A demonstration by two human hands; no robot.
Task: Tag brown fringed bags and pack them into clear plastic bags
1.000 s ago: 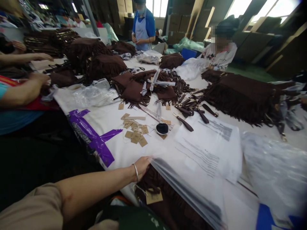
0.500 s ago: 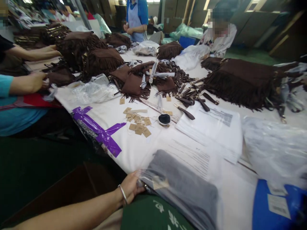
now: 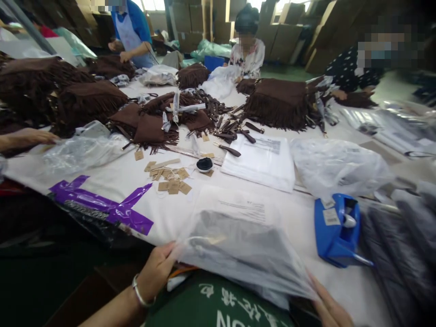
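A transparent plastic bag (image 3: 218,265) with printed text lies at the near table edge, holding a dark grey, flat fabric item (image 3: 245,234). My left hand (image 3: 159,267), with a bangle on the wrist, pinches the bag's near left corner. At the lower right, my right hand (image 3: 329,304) has its fingers closed on the opposite corner, partly cut off by the frame. Between both hands the bag's near edge is stretched. Beyond the bag are brown paper tags (image 3: 173,179) with strings and a small white dish (image 3: 205,165) filled with something black.
A blue tape dispenser (image 3: 335,231) stands right of the bag, beside bagged dark items (image 3: 391,245). Farther off are stacked printed plastic bags (image 3: 262,163), brown straps (image 3: 227,149) and fringed brown bags (image 3: 279,102). Purple tape (image 3: 102,204) marks the left table edge. Co-workers surround the table.
My right hand has come into view and taken the bag's right corner. The bag's near edge is now pulled taut over the grey item. The view has swung to the right.
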